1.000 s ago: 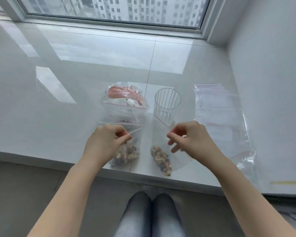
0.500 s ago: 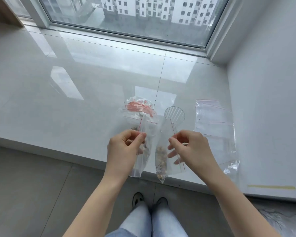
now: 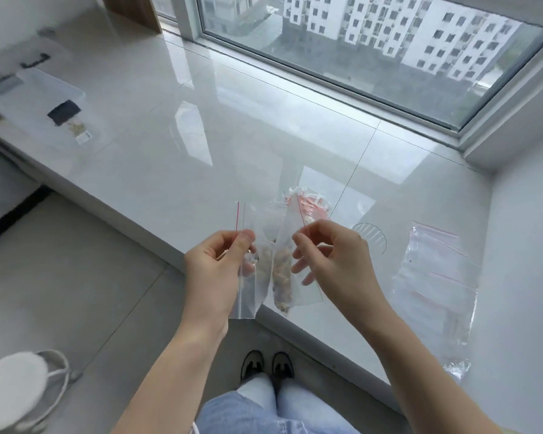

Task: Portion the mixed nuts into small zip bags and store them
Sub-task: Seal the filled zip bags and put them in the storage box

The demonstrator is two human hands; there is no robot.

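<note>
Two small clear zip bags with nuts hang in the air in front of the white sill's edge. My left hand (image 3: 215, 264) pinches the top of the left zip bag (image 3: 251, 289) by its red zip strip. My right hand (image 3: 329, 261) pinches the top of the right zip bag (image 3: 284, 277), whose nuts sit low in it. Behind them on the sill lies the large nut bag (image 3: 311, 206) with red print. A clear ribbed plastic cup (image 3: 370, 238) stands just right of it.
A stack of empty zip bags (image 3: 436, 277) lies on the sill (image 3: 170, 151) at the right, near the wall. A clear lidded box (image 3: 44, 98) with small items sits far left. A white round stool (image 3: 13, 389) stands on the floor at the lower left.
Both hands have lifted the two nut bags off the sill and hold them hanging upright. My view has risen and swung left, bringing the clear box and the stool into sight.
</note>
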